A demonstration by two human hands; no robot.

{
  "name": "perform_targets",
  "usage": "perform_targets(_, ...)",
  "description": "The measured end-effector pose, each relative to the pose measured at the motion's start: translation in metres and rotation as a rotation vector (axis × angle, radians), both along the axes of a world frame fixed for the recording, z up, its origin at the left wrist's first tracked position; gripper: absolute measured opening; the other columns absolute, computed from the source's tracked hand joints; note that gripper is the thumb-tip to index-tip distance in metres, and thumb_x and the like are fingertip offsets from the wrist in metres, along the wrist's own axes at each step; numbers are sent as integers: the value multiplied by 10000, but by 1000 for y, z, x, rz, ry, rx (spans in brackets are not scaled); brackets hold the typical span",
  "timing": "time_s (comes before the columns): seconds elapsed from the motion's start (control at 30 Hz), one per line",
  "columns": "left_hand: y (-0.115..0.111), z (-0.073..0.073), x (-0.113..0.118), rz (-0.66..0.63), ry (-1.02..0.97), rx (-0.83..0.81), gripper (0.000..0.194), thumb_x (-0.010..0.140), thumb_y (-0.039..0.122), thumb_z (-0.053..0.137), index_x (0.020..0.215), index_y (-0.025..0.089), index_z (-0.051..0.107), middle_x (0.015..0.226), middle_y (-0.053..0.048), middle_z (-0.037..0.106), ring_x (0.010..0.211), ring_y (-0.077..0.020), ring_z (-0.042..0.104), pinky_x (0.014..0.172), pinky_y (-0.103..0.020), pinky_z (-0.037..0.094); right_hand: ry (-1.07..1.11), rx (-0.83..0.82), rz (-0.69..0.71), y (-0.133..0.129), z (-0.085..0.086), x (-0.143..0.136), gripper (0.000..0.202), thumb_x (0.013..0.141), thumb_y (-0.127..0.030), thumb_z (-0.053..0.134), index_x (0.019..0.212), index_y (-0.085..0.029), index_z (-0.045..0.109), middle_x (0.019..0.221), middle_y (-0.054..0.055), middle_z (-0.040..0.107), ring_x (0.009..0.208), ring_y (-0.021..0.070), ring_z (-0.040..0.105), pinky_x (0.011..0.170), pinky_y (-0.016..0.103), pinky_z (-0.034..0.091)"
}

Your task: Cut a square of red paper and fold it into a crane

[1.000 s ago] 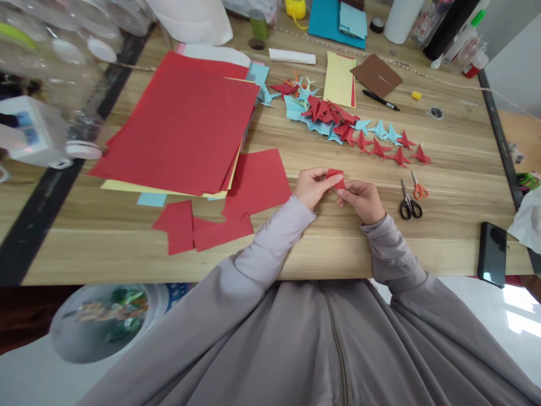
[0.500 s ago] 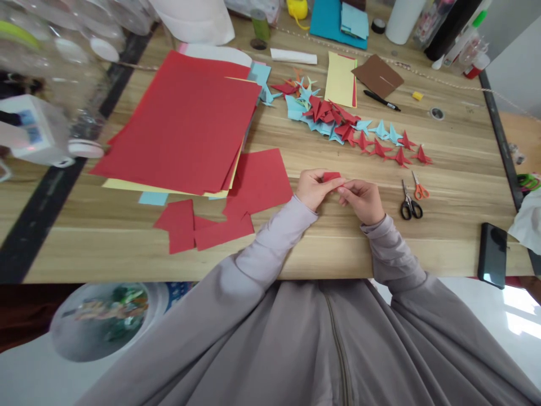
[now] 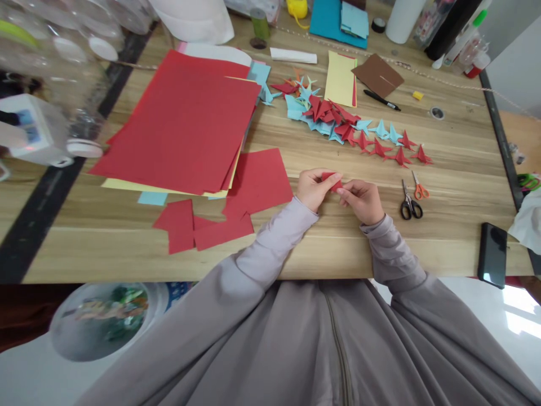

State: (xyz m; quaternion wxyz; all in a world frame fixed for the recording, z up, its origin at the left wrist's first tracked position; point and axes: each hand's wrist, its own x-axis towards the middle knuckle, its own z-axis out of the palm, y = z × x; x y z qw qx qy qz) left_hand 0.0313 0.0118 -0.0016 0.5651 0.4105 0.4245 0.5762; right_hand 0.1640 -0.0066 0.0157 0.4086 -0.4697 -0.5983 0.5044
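A small folded piece of red paper is held above the table, near its front edge. My left hand grips it from the left, thumb lying across its face. From the other side my right hand pinches its lower right corner between thumb and fingers. Beyond the hands lie several red paper cranes and light blue paper cranes, some in a heap and some spread in rows. Red paper squares lie left of my left hand.
Large red sheets are stacked on the left. Black-handled scissors and orange-handled scissors lie right of my right hand. A phone sits at the right front edge. A bin stands below the table, left.
My left thumb has shifted back, so more of the red paper's face shows between the hands. Both hands stay in nearly the same place.
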Motion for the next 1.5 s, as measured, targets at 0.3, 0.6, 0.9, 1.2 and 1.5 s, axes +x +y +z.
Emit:
perform_targets(0.3,1,0,1,60,-42,-20,202,570,329,776,680,170,716,639,-20,680,608,-120,603,622,-253,474,-99,99,-28,0,-6,2,299,730,-438,646,634,-159,600,513,-9,577,457,92,493,478,236,399)
perform_targets(0.6,2,6,-1,-127,-347,-306,221,512,242,798,651,137,662,552,12,613,510,-77,552,518,-208,441,-130,200,29,-2,-5,0,294,773,-400,607,597,-168,574,513,-10,560,472,91,479,488,233,384)
perform_targets(0.9,0,3,3,-68,-285,-228,281,441,237,827,643,141,655,592,17,630,551,-81,569,561,-213,457,-142,184,-78,-2,-8,-1,264,769,-384,610,615,-172,586,527,-8,571,467,92,469,482,239,378)
perform_targets(1.2,1,0,1,-133,-282,-237,237,478,272,811,574,133,644,524,12,598,503,-84,538,514,-218,421,-174,255,10,-3,-3,-1,309,792,-400,586,585,-172,557,519,-11,554,483,92,463,507,239,376)
perform_targets(1.5,5,-2,3,17,-216,-196,311,603,445,739,621,149,646,510,14,590,474,-79,521,482,-204,415,-89,157,-25,-3,-5,-4,355,758,-490,604,597,-175,569,517,-11,575,465,89,490,488,234,404)
